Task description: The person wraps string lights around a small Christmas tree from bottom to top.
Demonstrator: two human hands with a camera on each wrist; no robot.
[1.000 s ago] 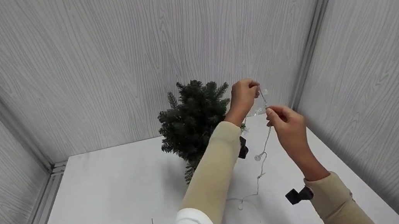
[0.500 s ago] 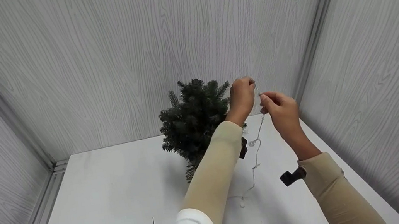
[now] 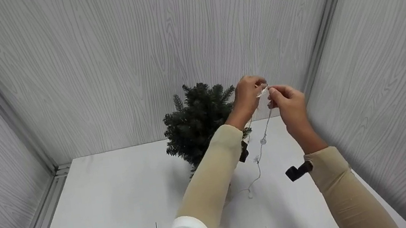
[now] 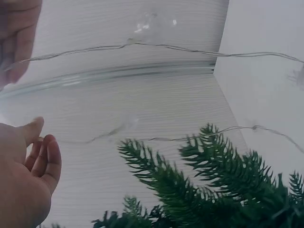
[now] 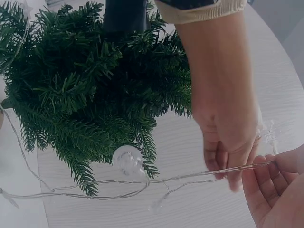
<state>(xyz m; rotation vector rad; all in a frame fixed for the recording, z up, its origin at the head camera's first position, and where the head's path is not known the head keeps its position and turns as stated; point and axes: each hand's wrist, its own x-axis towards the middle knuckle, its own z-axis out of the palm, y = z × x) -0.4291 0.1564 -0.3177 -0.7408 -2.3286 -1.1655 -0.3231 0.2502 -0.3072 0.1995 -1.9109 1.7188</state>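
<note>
Tree, head view: the green tree is on the white table by the back wall, its low part hidden by the tan left sleeve
Left hand, head view: the left hand is up beside the tree, thumb and fingers pinching the string of lights
Right hand, head view: the right hand is just beside the left one, thumb and finger pinching the same string, the other fingers curled
String, head view: it hangs from the right hand down to the table, then runs toward the left sleeve
Left hand, left wrist view: thumb and fingertip pinch the thin string, the other fingers bend in close together
Right hand, left wrist view: only a bit shows in the top corner, so its pinch is hard to see here
String, left wrist view: one part goes across up high, another goes low, close to the tree tips
Right hand, right wrist view: the thumb presses the string onto a finger, near a clear star light
Left hand, right wrist view: it points down, and what its fingertips do cannot be told from here
Round light, right wrist view: a round clear light is in front of the branches
</note>
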